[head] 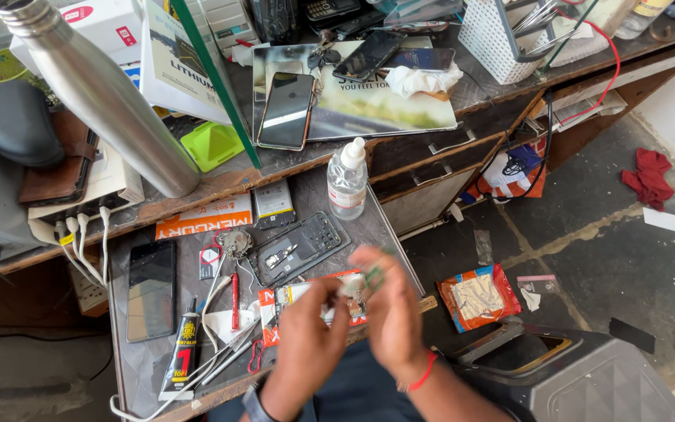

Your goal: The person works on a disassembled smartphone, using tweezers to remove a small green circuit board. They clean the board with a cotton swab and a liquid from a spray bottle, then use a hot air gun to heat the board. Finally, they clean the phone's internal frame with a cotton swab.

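My left hand (306, 336) and my right hand (388, 309) meet over the lower shelf of a cluttered workbench, both blurred by motion. Between their fingertips is a small white and green part (362, 283); I cannot tell exactly which hand grips it. Just beyond the hands lies an opened phone back frame (300, 247) with its insides showing. A red and white packet (310, 301) lies under the hands. A clear plastic bottle (348, 179) with a white cap stands behind the frame.
A dark phone (151, 290), a glue tube (182, 350), tweezers and a red tool (234, 301) lie left of the hands. A steel flask (99, 94), more phones (286, 111) and boxes crowd the upper shelf. Foil packet (479, 297) and red cloth (648, 177) lie on the floor.
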